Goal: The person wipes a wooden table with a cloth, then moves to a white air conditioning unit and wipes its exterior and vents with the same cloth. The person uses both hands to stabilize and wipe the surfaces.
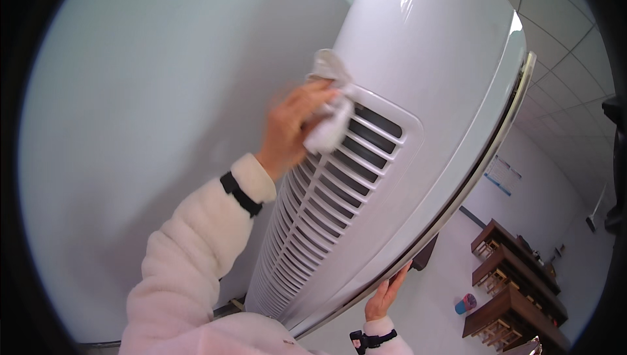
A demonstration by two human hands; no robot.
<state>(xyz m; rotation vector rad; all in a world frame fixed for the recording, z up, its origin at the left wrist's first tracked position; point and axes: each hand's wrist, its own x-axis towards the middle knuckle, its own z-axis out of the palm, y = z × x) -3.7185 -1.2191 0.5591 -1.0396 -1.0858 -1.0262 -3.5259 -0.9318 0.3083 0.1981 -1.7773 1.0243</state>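
Observation:
A white cloth (329, 132) is bunched in my left hand (293, 122). The hand is blurred, and its cloth presses on the upper corner of a slatted grille (338, 191). This grille is on the side of a tall white floor-standing air conditioner (426, 56), which looks tilted in my view. Lower down, my right hand (384, 298) has its fingers extended against the edge of the unit's front panel (482, 164). Nothing is seen in that hand. Both wrists carry black straps over fluffy pale sleeves.
A plain wall (147, 85) rises behind the unit, close to my left arm. Off to the right are several dark wooden tables (509, 306) with wooden stools (494, 333) by them. A blue bin (465, 303) with a pink liner stands on the floor. A poster (503, 174) hangs beyond.

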